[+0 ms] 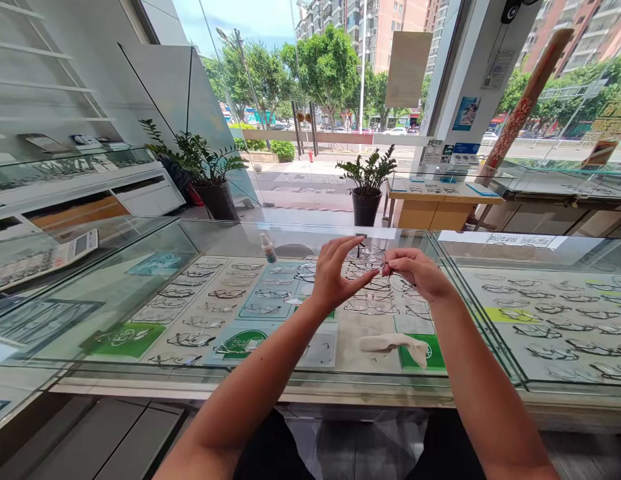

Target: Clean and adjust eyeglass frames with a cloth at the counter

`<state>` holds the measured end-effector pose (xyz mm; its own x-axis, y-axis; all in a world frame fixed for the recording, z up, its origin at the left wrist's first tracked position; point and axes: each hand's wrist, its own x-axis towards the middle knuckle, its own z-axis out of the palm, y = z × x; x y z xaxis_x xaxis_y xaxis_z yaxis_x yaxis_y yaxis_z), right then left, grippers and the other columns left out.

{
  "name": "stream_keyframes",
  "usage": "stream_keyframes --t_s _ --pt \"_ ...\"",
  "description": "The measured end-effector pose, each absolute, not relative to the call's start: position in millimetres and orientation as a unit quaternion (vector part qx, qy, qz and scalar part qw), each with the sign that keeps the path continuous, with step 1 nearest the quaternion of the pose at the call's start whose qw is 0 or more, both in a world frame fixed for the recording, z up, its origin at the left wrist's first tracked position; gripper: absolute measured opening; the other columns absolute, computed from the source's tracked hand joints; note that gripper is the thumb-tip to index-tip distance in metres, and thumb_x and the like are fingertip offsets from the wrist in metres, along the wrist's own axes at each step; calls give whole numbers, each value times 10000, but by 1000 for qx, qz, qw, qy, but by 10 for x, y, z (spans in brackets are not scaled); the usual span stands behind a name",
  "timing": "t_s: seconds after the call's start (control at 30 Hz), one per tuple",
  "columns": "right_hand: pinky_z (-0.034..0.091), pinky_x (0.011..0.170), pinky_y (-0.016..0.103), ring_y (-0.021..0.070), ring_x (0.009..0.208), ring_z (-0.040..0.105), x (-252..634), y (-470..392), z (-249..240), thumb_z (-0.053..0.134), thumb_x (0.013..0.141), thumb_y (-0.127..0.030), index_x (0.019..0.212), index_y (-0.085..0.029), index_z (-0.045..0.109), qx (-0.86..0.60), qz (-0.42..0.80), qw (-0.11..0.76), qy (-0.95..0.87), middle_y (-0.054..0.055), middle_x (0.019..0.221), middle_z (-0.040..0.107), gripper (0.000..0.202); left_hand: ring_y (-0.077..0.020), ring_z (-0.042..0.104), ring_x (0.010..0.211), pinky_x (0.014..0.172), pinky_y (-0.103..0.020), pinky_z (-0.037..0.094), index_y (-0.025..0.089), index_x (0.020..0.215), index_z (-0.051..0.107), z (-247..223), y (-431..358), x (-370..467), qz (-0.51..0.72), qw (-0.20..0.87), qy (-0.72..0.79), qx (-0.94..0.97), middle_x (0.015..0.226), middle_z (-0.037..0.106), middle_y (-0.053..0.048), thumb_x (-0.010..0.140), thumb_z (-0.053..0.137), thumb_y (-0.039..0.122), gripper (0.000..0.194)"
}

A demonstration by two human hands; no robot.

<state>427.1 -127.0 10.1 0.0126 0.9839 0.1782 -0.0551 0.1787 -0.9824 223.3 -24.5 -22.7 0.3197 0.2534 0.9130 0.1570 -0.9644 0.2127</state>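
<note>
My right hand (417, 270) is closed, its thumb and fingers pinching a pair of thin-framed glasses (385, 262) above the glass counter. My left hand (335, 270) is beside it, thumb and fingers spread wide apart around the left part of the glasses. A dark end of the frame shows at the left index fingertip; whether it touches is hard to see. Against the frames behind, the outline of the held glasses is partly lost. Below the hands, a crumpled pale cloth (393, 347) lies on the counter.
Under the glass counter (310, 381) several rows of glasses (227, 293) are laid out. A small spray bottle (268, 249) stands left of my hands. Another display case (555, 320) adjoins at right. Potted plants (367, 193) and a large window are beyond.
</note>
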Motion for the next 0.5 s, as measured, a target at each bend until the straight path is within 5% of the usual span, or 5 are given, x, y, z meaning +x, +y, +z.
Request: stream_keyframes --t_s 0.33,0.43,0.5 --pt "527 856 370 199 877 690 4323 -1308 270 740 913 -397 947 -223 780 -431 376 560 -600 43 918 779 182 -283 731 1212 1031 -478 597 229 1367 636 -43 -283 2227 593 37 124 795 1307 761 -124 918 829 445 533" --pt "545 833 372 195 884 695 4386 -1327 556 723 925 -343 1054 -254 799 -438 257 635 -582 40 981 787 174 -273 726 1208 1027 -466 606 228 1348 635 293 -275 2191 623 20 118 773 1295 755 -115 896 857 425 541" --pt "538 792 361 181 821 667 4458 -1324 783 705 914 -278 944 -260 809 -441 138 695 -551 19 889 756 110 -266 723 1185 1012 -454 606 227 1328 641 574 -270 2179 645 4 112 756 1269 754 -106 873 881 403 543"
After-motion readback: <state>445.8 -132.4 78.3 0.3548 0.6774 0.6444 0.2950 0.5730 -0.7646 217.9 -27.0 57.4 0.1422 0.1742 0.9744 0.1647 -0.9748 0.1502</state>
